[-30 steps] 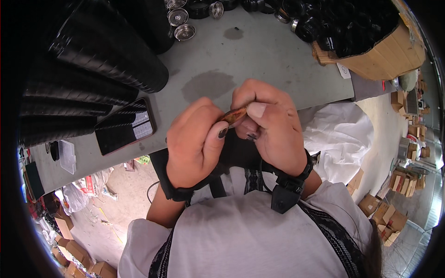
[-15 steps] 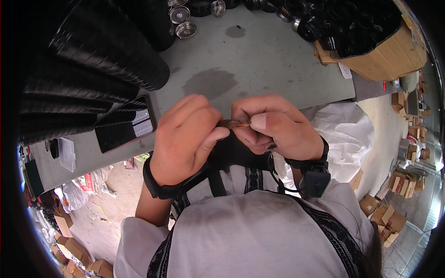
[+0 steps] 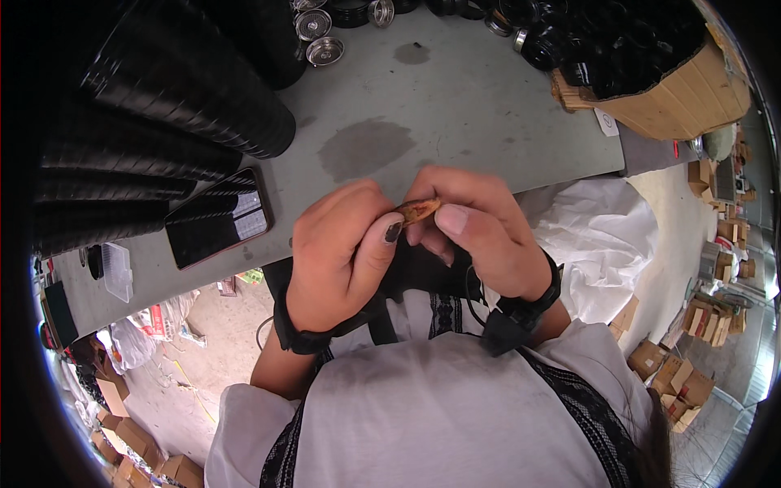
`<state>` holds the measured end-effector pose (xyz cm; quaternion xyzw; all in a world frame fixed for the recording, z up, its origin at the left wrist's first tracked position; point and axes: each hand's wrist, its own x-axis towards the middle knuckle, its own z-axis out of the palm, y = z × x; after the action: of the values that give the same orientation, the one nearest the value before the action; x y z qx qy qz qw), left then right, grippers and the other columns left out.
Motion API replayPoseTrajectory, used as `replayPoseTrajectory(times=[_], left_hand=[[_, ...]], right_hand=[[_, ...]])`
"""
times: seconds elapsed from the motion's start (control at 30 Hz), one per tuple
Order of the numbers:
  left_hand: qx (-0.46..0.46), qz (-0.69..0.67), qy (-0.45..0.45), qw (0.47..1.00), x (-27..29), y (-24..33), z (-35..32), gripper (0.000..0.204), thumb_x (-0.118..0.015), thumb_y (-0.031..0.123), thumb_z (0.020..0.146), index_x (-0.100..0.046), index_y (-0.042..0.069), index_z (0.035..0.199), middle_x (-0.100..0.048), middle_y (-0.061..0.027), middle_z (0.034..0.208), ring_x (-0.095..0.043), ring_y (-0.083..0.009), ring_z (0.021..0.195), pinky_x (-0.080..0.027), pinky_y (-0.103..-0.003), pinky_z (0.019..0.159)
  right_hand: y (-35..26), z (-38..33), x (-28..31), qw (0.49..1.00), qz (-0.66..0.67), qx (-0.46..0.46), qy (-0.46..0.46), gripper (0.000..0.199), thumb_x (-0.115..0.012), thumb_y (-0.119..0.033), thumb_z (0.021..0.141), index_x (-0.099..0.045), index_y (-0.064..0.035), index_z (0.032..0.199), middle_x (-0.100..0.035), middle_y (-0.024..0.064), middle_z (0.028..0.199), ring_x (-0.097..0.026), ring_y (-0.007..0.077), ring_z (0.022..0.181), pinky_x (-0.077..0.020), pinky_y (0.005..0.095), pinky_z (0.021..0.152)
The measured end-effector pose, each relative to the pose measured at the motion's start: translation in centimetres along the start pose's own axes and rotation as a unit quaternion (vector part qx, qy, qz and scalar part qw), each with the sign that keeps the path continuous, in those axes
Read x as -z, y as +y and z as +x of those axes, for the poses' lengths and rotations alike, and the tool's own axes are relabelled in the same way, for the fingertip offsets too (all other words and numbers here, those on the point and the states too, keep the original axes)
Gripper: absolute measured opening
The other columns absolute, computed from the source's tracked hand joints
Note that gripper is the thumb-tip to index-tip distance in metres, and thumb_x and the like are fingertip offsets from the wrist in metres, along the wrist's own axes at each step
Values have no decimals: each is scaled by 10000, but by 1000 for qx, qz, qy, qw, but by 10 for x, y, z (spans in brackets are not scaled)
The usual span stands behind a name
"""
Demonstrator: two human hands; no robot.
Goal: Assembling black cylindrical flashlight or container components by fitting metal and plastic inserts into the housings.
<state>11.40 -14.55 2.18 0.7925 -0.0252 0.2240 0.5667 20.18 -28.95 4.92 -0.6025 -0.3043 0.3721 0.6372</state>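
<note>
Brown and mostly hidden, a small object (image 3: 417, 210) sits pinched between the left hand (image 3: 342, 252) and right hand (image 3: 476, 228) above the grey counter (image 3: 455, 106), its shape hard to make out.

A phone (image 3: 218, 227) lay near the desk's (image 3: 455, 106) left edge, beside stacked tubes (image 3: 154, 138); a cardboard box (image 3: 659, 89) sat at its far right corner.
</note>
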Motion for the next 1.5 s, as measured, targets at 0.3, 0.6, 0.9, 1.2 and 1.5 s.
replayPoseTrajectory(times=[0.3,0.6,0.9,1.2,1.5], left_hand=[[-5,8,-12,1000,5,3,-1,128,-564,66,808,-506,-9,722,-429,-116,615,-440,-282,541,-355,-340,504],[60,-79,-30,995,8,3,-7,208,-513,130,882,-492,-6,726,-409,-100,603,-406,-243,523,-336,-320,496],[257,-412,-75,871,7,29,-13,378,-376,318,987,-446,21,763,-377,19,610,-315,-58,536,-263,-222,475],[319,-569,-131,747,8,34,-5,404,-360,360,984,-363,71,702,-331,17,587,-282,-72,492,-235,-230,443],[310,-557,-97,765,1,34,-6,386,-389,333,974,-408,56,706,-361,-1,572,-319,-90,481,-241,-240,438]], right_hand=[[-4,2,-7,987,-142,74,31,161,-457,-123,832,-511,10,759,-488,138,633,-458,278,540,-379,343,521],[-5,2,-10,952,-258,159,36,141,-500,-125,837,-505,-15,749,-490,128,633,-493,324,561,-395,374,511],[-10,2,-9,903,-340,262,22,96,-558,-106,748,-505,-29,729,-490,98,619,-498,278,511,-394,360,442],[-16,9,-2,879,-338,336,3,111,-566,-104,702,-496,-20,683,-483,90,617,-479,251,476,-381,340,412],[-6,14,2,892,-293,345,-2,181,-577,-181,719,-509,-16,692,-470,86,609,-452,255,466,-345,342,418]])
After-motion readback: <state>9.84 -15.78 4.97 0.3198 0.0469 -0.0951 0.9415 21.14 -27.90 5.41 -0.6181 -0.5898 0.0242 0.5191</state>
